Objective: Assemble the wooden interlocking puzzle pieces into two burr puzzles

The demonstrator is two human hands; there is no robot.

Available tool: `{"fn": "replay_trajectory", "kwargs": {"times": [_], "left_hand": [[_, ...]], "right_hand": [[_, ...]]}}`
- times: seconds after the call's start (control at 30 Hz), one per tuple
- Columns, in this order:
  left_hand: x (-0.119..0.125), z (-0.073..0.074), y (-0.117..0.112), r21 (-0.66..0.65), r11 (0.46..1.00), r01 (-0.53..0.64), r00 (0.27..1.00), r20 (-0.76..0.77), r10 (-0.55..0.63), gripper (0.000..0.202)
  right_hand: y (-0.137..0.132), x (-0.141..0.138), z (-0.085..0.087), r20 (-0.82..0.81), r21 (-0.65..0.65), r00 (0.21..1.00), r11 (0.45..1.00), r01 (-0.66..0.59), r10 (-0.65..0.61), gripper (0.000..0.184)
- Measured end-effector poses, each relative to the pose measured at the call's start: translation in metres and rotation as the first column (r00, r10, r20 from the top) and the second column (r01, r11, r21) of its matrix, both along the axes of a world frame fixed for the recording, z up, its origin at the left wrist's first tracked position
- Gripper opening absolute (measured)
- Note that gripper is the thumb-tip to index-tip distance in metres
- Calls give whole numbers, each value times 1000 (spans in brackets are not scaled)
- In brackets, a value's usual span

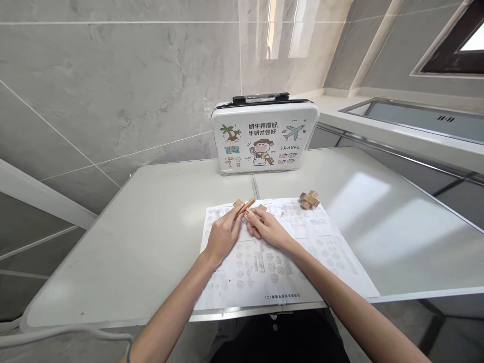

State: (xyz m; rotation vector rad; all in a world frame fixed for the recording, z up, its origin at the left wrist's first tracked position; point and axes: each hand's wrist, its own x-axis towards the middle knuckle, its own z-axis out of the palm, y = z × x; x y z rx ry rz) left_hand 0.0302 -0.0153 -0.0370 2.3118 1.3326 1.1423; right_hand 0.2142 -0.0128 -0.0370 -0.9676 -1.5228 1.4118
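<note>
So the biggest thing in your setup was the pale table (132, 242), with that big printed sheet (260, 290) spread out to its near edge in front of you, full of little diagrams way too fine for me to read. Behind it you had the white cartoon travel case (260, 136) standing upright at the back of the table, clear of the paper. Then your hands, close together over the far part of the sheet: your left hand (223, 229) was pinching a wooden stick (248, 204) that slanted up and away to the right, and your right hand (270, 229) was curled in right beside it, fingers tucked under. Can't tell whether that one had a proper grip on anything, its fingertips were too hidden. Over at the far right corner of the paper sat a wooden block cluster (309, 199), chunky bits crossing each other, and that one looked done to me. Smallest stuff: a wooden end (237, 202) poking out past your left fingers and a small block (262, 207) just beyond your right hand. I'd call it partway: one cluster together, while the pieces around your hands didn't look joined up yet, though your fingers covered most of that.
</note>
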Motion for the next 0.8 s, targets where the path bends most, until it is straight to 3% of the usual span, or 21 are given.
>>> {"fn": "replay_trajectory", "kwargs": {"times": [0.27, 0.43, 0.53, 0.67, 0.8], "left_hand": [[-1, 1, 0, 82, 997, -3, 1000, -12, 4, 33], [-1, 2, -1, 30, 999, -36, 999, 28, 36, 36], [1, 4, -2, -87, 994, -72, 985, 150, 84, 42], [4, 9, 0, -194, 980, -45, 888, 441, 128, 38], [3, 14, 5, -210, 971, 114, 886, 464, -4, 33]], "right_hand": [[-2, 1, 8, -28, -20, 997, 997, -75, 75, 43], [3, 3, 4, -147, -113, 984, 987, -116, 99, 44], [5, 5, 3, -279, -204, 959, 974, -101, 41, 41], [5, 8, 9, -412, -320, 911, 940, -121, -23, 34], [5, 11, 14, -426, -373, 904, 908, -192, 16, 35]]}}
